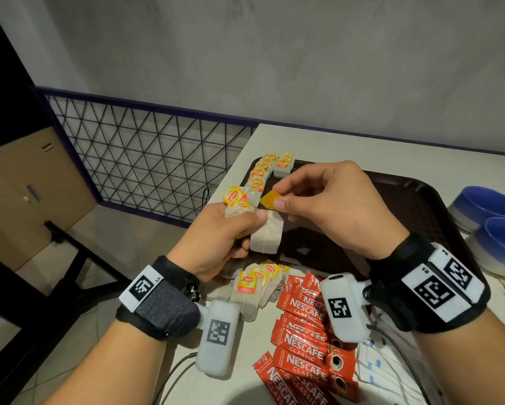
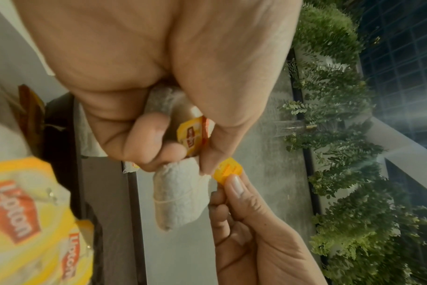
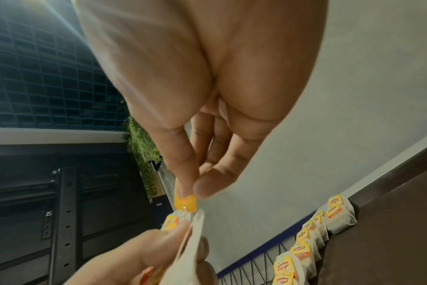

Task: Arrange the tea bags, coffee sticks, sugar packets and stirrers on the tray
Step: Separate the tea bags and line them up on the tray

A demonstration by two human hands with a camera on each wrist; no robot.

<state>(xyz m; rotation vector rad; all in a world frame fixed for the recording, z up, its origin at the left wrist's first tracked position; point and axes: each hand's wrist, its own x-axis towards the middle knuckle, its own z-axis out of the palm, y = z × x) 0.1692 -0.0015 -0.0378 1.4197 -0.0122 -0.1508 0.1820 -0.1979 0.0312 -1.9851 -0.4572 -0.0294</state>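
My left hand point(image 1: 230, 229) grips a bunch of tea bags point(image 1: 267, 235) above the near left corner of the dark brown tray point(image 1: 420, 200). My right hand point(image 1: 280, 200) pinches the yellow tag point(image 1: 270, 199) of one of those bags between thumb and forefinger; the same tag point(image 2: 228, 169) point(image 3: 184, 202) shows in both wrist views. A row of tea bags point(image 1: 263, 171) lies along the tray's left edge. More loose tea bags point(image 1: 254, 287) lie on the table below my left hand. Red coffee sticks point(image 1: 303, 340) are piled near the front.
Two blue and white bowls point(image 1: 484, 206) stand right of the tray. White sugar packets point(image 1: 373, 366) lie under a black cable by my right wrist. The table's left edge drops off to a wire grid railing point(image 1: 146, 159).
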